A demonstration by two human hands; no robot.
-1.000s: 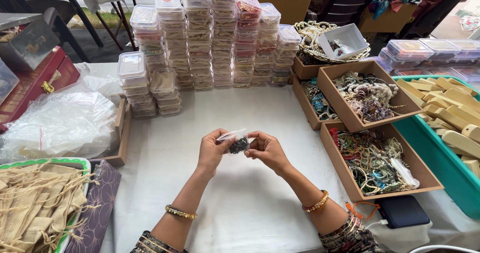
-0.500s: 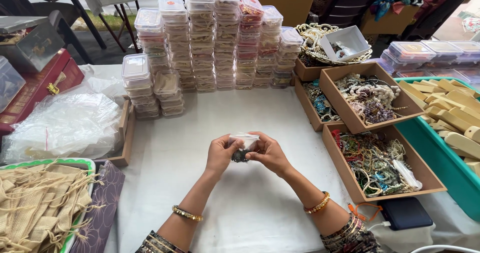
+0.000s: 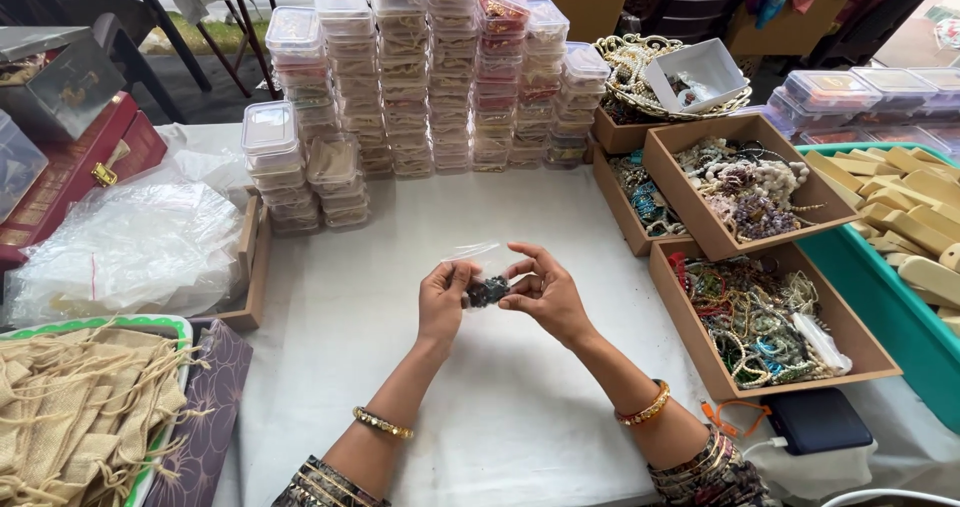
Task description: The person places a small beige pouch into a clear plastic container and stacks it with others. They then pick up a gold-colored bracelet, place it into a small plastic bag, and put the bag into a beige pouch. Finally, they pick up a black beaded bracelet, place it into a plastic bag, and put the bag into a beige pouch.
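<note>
My left hand and my right hand meet above the white table, and together they hold a small clear plastic bag with dark beaded jewellery inside. The bag's top sticks up between my thumbs. The left fingers pinch the bag's left side. On the right, thumb and forefinger grip the other edge while the remaining fingers spread. Each wrist wears a gold bangle.
Stacks of clear lidded boxes rise at the back. Brown trays of beaded jewellery sit right, beside a teal bin of wooden pieces. A pile of clear bags and jute pouches lie left. A dark power bank is near right.
Both hands with the bag have drifted slightly nearer to me and to the right. The right fingers have opened out more.
</note>
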